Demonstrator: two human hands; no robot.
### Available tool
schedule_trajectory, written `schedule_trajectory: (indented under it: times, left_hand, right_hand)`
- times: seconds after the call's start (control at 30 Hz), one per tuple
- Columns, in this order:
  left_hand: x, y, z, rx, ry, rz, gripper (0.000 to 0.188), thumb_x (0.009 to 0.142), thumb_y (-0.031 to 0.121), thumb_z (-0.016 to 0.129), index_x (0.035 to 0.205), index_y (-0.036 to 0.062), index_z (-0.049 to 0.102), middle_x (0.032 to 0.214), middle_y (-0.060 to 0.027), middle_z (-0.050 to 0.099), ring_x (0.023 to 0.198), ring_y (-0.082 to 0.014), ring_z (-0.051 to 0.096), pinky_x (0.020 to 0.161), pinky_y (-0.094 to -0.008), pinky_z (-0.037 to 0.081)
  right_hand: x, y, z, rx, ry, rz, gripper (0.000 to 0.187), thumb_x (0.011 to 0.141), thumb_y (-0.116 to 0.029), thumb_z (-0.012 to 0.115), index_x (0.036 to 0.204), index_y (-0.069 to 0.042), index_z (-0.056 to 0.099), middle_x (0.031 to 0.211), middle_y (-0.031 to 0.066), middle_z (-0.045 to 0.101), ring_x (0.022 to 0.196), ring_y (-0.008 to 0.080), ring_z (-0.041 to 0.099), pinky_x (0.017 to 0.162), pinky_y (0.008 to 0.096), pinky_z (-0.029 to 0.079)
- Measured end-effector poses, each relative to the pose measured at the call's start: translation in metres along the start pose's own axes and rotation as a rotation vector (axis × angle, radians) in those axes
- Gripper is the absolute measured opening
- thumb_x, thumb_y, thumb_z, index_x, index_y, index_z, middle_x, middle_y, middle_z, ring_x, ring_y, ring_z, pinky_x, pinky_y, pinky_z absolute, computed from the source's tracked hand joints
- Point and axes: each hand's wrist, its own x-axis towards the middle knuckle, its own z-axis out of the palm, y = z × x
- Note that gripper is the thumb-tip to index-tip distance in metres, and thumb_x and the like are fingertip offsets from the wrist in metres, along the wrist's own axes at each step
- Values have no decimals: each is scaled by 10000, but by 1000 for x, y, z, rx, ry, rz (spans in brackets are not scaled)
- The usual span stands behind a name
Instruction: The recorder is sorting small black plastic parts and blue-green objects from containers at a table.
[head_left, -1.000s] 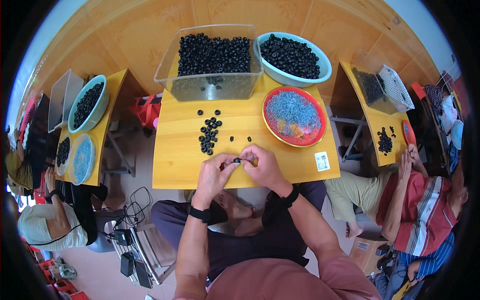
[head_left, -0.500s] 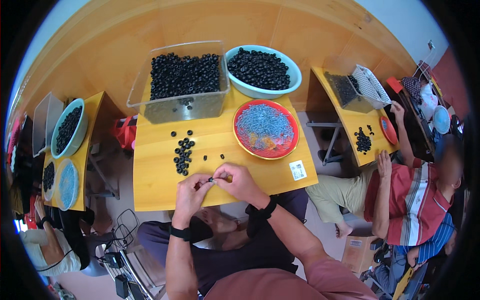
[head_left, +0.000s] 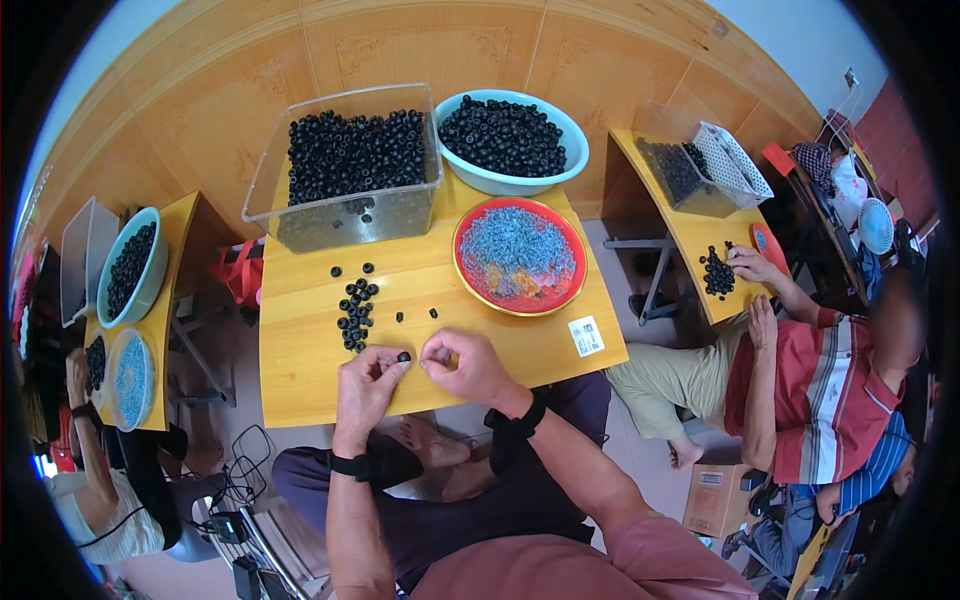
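At the far left a second yellow side table (head_left: 150, 330) carries a teal bowl of black rings (head_left: 130, 268), with open floor between it and the main worktop (head_left: 300, 370). On that yellow worktop a small cluster of black rings (head_left: 355, 308) lies left of centre, bare wood all around it and down to the near edge. The left hand (head_left: 365, 385) sits at that near edge, its grip pinched closed on a small black ring (head_left: 404, 356) held just above the wood. Just beside it the right hand (head_left: 465, 365) has its grip closed too; what it pinches I cannot tell. Behind stand a clear tub of rings (head_left: 345, 170), a light blue bowl (head_left: 510, 180) and a red plate of blue-grey bits (head_left: 520, 255). Farther right, another person's hand (head_left: 750, 265) works at a separate table against the wood-panelled wall
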Motion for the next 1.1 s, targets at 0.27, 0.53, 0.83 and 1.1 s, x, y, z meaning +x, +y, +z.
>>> schedule_trajectory:
  times: [0.27, 0.53, 0.83, 1.1]
  left_hand:
    - [1, -9, 6, 90, 172, 136, 133, 929, 49, 766, 1030, -20, 715, 841, -59, 744, 740, -67, 644, 692, -249, 534]
    - [0, -3, 5, 79, 173, 150, 158, 926, 41, 758, 1068, -11, 713, 853, -53, 740, 740, -75, 637, 698, -252, 536]
    - [0, -7, 8, -37, 121, 158, 144, 939, 13, 729, 1079, 2, 698, 853, -16, 727, 726, -38, 583, 649, -221, 481]
    - [-1, -5, 5, 89, 85, 186, 169, 906, 51, 751, 1064, 22, 701, 833, -44, 722, 674, -85, 612, 618, -250, 491]
  right_hand:
    - [2, 11, 13, -367, 144, -148, 101, 857, -18, 724, 934, -21, 658, 877, 134, 641, 844, 362, 655, 742, 439, 533]
    - [-9, 1, -17, -337, 333, -176, 66, 872, -51, 723, 922, -38, 682, 894, 129, 674, 841, 356, 671, 761, 435, 533]
    - [16, 0, -160, -882, 301, 83, 49, 849, -56, 695, 839, -54, 743, 851, 164, 725, 846, 356, 696, 786, 464, 520]
    - [29, 16, -155, -1039, 78, 163, 68, 824, -103, 705, 833, -73, 766, 841, 180, 742, 847, 366, 723, 824, 490, 529]
